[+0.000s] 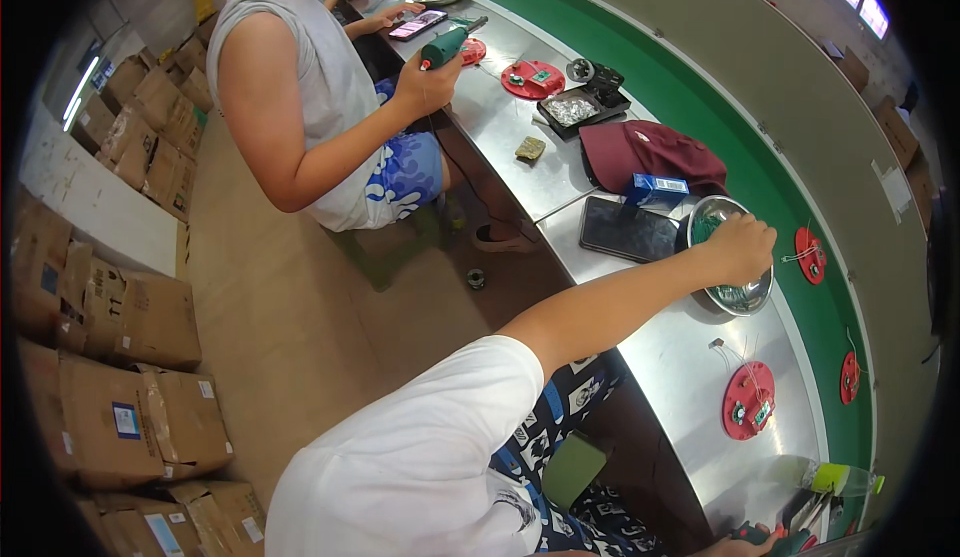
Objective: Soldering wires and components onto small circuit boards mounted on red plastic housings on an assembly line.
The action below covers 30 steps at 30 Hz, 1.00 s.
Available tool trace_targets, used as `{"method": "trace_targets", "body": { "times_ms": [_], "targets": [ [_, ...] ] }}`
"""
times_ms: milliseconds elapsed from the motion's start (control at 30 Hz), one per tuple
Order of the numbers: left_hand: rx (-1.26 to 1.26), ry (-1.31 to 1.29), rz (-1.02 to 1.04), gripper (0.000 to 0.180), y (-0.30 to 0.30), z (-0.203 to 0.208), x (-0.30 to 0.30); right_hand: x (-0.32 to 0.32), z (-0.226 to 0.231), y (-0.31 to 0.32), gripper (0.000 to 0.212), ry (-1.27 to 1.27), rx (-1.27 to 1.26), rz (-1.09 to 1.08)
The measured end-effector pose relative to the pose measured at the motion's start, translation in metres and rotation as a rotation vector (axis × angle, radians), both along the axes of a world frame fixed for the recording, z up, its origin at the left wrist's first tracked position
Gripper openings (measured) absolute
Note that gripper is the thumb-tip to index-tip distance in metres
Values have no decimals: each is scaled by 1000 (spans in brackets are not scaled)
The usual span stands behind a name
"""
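Observation:
My left hand (738,249) reaches into a round metal bowl (735,309), its fingers curled downward over small green parts. What the fingertips hold, if anything, is hidden. At the lower right edge, my right hand (742,545) is partly cut off by the picture's edge, closed around a dark green and red electric screwdriver (790,542). Between the two hands, a red round plate (748,400) with a small green circuit board and thin wires lies on the metal table. A black phone (628,229) rests beside the bowl.
A blue box (657,189), a maroon cap (655,157) and a black tray (585,109) of small silvery parts stand farther along. A green belt (808,305) carries more red plates. A plastic bottle (845,479) lies near my right hand. A co-worker holds a green electric screwdriver (445,47).

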<state>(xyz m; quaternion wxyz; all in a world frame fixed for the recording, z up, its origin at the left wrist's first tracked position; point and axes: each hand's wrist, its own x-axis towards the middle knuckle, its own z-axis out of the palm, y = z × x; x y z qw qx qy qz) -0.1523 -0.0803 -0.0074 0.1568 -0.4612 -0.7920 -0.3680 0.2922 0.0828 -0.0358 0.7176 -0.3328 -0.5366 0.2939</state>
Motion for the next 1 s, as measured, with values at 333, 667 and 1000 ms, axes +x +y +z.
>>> {"method": "trace_targets", "body": {
  "times_ms": [333,667,1000],
  "targets": [
    [609,-238,-105,4,1,11,-4,29,-26,40,39,-80,7,39],
    [419,-120,-302,23,-2,18,16,28,-45,25,24,-103,-225,212],
    [184,12,-644,13,7,15,142,-2,-1,-55,44,-180,-167,740]
  ]
}}
